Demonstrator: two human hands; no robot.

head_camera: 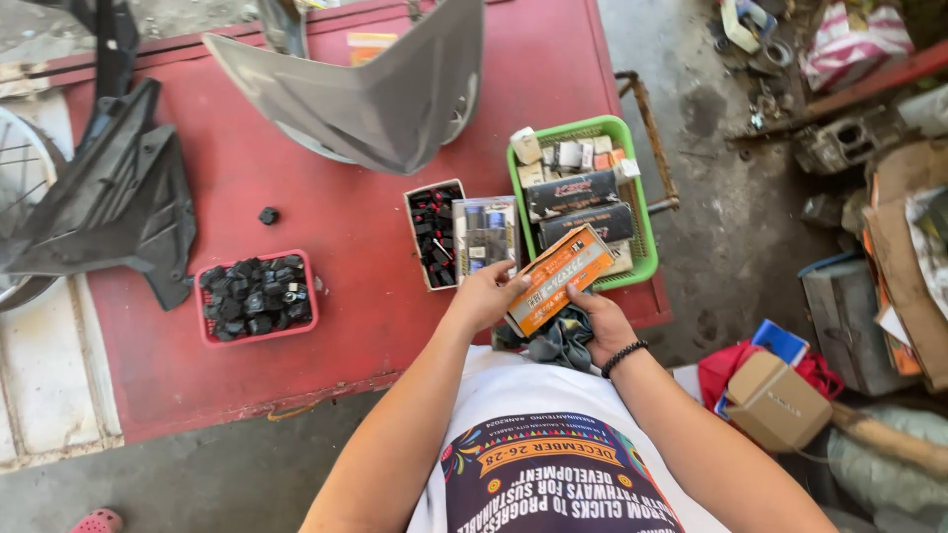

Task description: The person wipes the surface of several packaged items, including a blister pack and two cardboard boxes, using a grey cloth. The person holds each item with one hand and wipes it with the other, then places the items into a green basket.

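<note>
My left hand [486, 294] grips the near left edge of a long orange cardboard box [560, 275], holding it tilted above the front edge of the red table [336, 247]. My right hand [599, 327], with a dark bead bracelet on the wrist, supports the box from below and also holds a crumpled dark grey cloth [555, 342]. The box's far end hangs over the green plastic basket [644, 229], which holds black and white cartons.
On the table stand a white box of black and red small parts [433, 235], a clear pack of blue parts [485, 234], a red tray of black parts [257, 298], black plastic fairings [118, 202] and a grey fairing [380, 94]. Cardboard boxes [775, 398] lie at right.
</note>
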